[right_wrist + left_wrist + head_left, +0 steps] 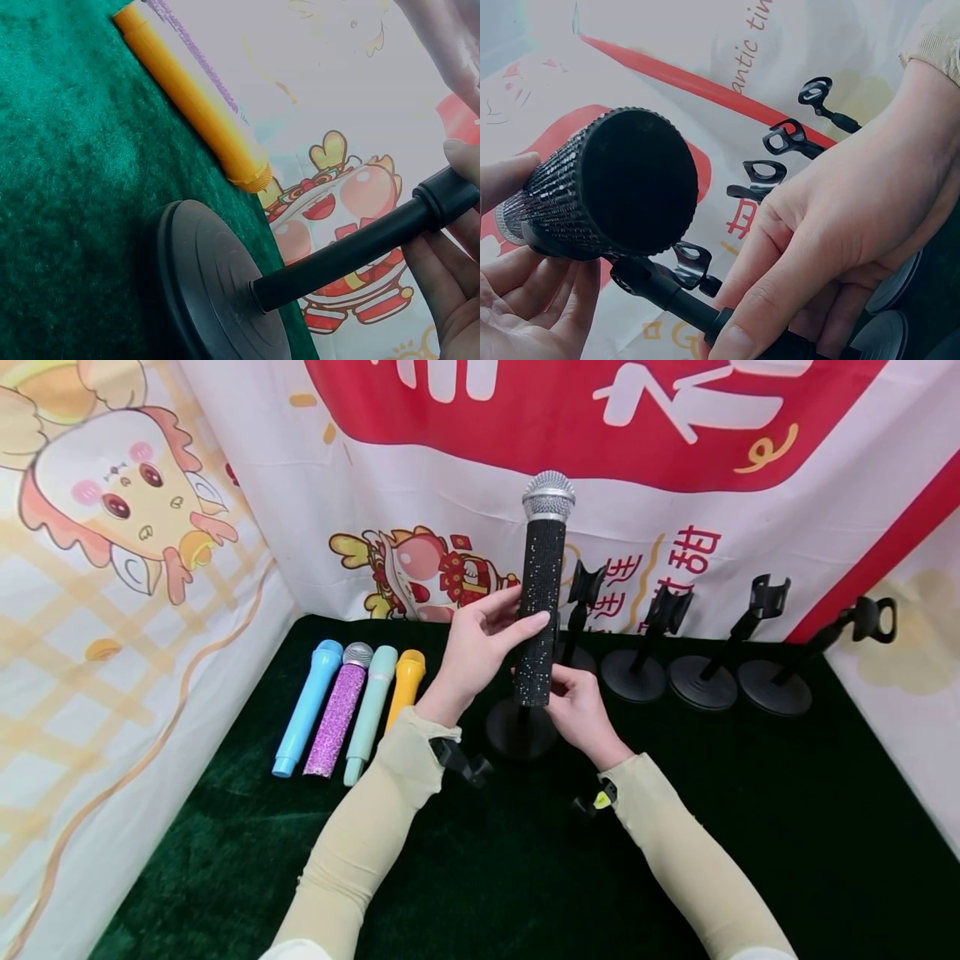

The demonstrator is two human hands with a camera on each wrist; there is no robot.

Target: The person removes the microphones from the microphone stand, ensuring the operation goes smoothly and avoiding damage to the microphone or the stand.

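A black microphone [536,602] with sparkling studs and a silver mesh head stands tilted at the middle of the head view. My left hand [480,643] grips its body between thumb and fingers. Below it is a black desk stand [521,739] with a round base, whose clip lies against the microphone's underside in the left wrist view; how far it is seated I cannot tell. My right hand [581,706] holds the stand's upper pole [345,255], just under the clip joint. The stand's round base [217,277] rests on the green cloth.
On the left lie a blue microphone [306,710], a purple glitter microphone [337,718], a mint microphone [371,710] and a yellow microphone [407,681]. Several black clip stands [702,681] line the back right. A printed curtain [420,468] hangs behind the green cloth [525,877].
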